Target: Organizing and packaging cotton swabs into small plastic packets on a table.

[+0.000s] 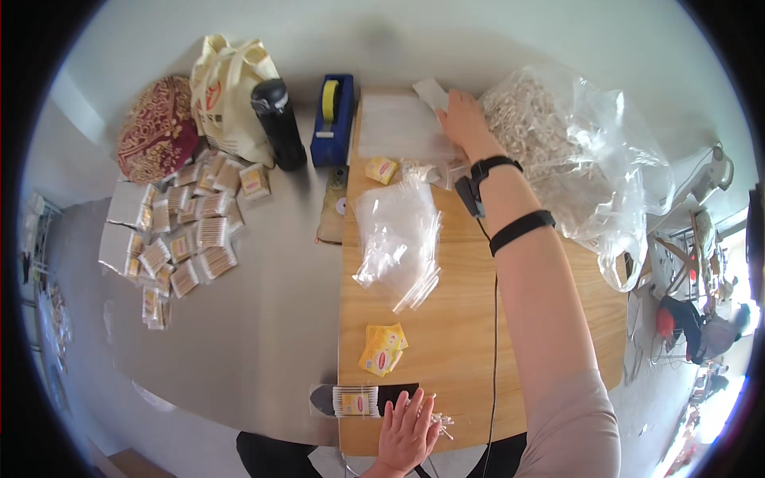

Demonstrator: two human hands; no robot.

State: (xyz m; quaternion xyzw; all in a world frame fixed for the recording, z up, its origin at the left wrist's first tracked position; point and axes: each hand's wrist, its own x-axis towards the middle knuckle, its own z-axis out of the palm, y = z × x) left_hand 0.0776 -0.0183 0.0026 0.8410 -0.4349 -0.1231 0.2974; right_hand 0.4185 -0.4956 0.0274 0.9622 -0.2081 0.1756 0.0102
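Note:
My left hand [408, 434] lies at the table's near edge with its fingers stretched out, partly over loose white cotton swabs [442, 422]. Just left of it, a row of cotton swabs in a clear bag with a yellow label [356, 401] rests on a dark strip. My right hand [464, 119] reaches to the far edge, its fingers closed at the end of a slanted white card [430, 93]; the fingertips are partly hidden. Beneath the card spreads a stack of clear plastic sheets [398, 127]. Yellow printed cards [383, 349] sit mid-table, nearer than a pile of clear bags [398, 239].
A big clear bag of loose swabs [542, 119] fills the far right. Packed swab bundles [199, 219] are heaped at left, near a black bottle [279, 123], a cloth tote [231, 99] and a blue tape dispenser [331, 119]. A cable [495, 342] crosses the wood.

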